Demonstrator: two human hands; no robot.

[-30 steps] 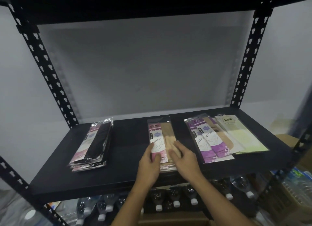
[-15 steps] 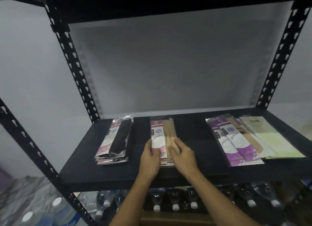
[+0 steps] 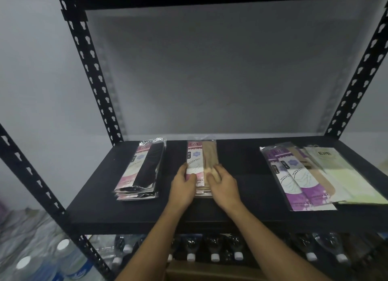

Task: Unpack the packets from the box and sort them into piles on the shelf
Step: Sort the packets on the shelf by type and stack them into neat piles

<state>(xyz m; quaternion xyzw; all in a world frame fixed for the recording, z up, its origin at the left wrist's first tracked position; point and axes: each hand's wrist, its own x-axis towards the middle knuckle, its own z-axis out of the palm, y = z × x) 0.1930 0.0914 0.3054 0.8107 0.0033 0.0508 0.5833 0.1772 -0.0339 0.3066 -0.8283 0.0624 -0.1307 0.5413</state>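
Four packet groups lie flat on one black shelf (image 3: 98, 209), with slotted rack posts (image 3: 92, 71) on either side. A row of capped bottles (image 3: 214, 249) sits on the level below.

Far right: green packets (image 3: 344, 175), fanned out and overlapping the purple packets (image 3: 294, 175) just left of them. Those are fanned too, not squared.

Left pile (image 3: 140, 171): pink-and-black packets, stacked fairly neatly, edges slightly stepped.

Mid pile (image 3: 201, 157): pink-and-beige packets, between the left pile and the purple packets, nearer the left pile, touching neither.

Both hands are on the mid pile's near end.
- Left hand (image 3: 182, 186): thumb on top, fingers along the pile's left edge, clamping that edge.
- Right hand (image 3: 224, 186): fingers together, laid on top of the beige half and pressing down, not wrapped round it.

Fingertips are a bit blurred.
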